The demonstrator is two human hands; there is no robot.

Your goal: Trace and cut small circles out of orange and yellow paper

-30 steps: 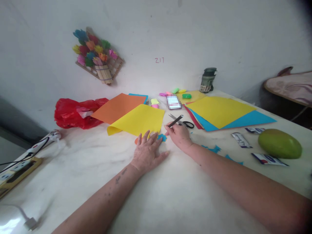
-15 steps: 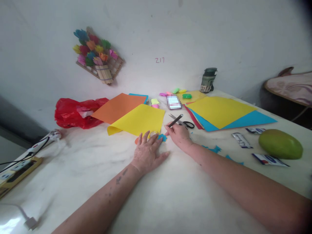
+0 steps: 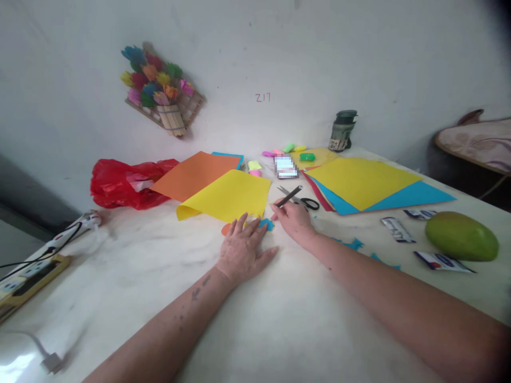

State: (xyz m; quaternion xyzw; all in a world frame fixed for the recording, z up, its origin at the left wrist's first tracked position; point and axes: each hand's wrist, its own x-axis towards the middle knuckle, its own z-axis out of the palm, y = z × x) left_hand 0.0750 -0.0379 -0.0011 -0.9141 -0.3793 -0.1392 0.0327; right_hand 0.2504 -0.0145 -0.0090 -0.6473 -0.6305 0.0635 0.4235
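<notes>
Flat on the table, my left hand (image 3: 243, 247) has its fingers spread, with the fingertips over a small blue cutout (image 3: 267, 224) and beside an orange piece (image 3: 225, 229). My right hand (image 3: 293, 219) is closed round a dark pen (image 3: 289, 196), its tip end close to the blue cutout. Black-handled scissors (image 3: 309, 203) lie just behind my right hand. A yellow sheet (image 3: 235, 192) with a curled corner overlaps an orange sheet (image 3: 195, 175) behind my left hand. Blue scraps (image 3: 353, 244) lie beyond my right forearm.
Yellow (image 3: 363, 178) and blue sheets are stacked at the right. Near them are a green mango (image 3: 461, 236) and small packets (image 3: 397, 230). A phone (image 3: 286, 166) and a bottle (image 3: 342, 131) stand farther back. At the left are a red bag (image 3: 128, 183) and a power strip (image 3: 34, 284).
The view has shifted very slightly. Both hands keep nearly the same place, with the pen still in my right hand.
</notes>
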